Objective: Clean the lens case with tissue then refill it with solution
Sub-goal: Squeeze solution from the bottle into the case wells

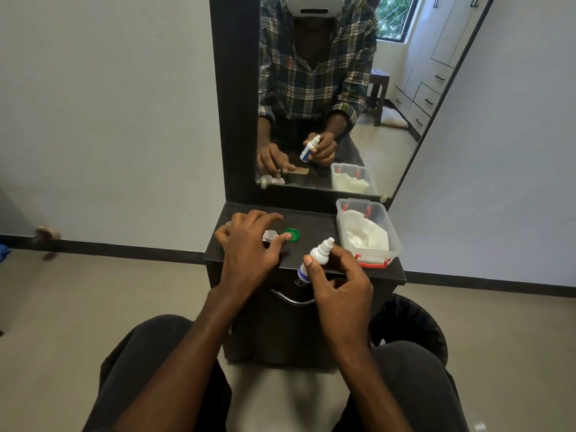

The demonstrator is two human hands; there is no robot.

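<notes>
Nearby, tissue tub (pixel 393 241) beside mirror (pixel 405 88).

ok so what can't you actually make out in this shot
All in the head view:
- Lens case: mostly hidden under the left hand, so whether its wells hold solution is unclear.
- Solution bottle: label too small to read, lower part covered by the right hand.
- Green cap: partly covered by a fingertip.
- Clear box: crumpled tissue hides its bottom.

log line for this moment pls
left hand on lens case | green cap off, beside case | right hand holds bottle, cap on | tissue in box
</notes>
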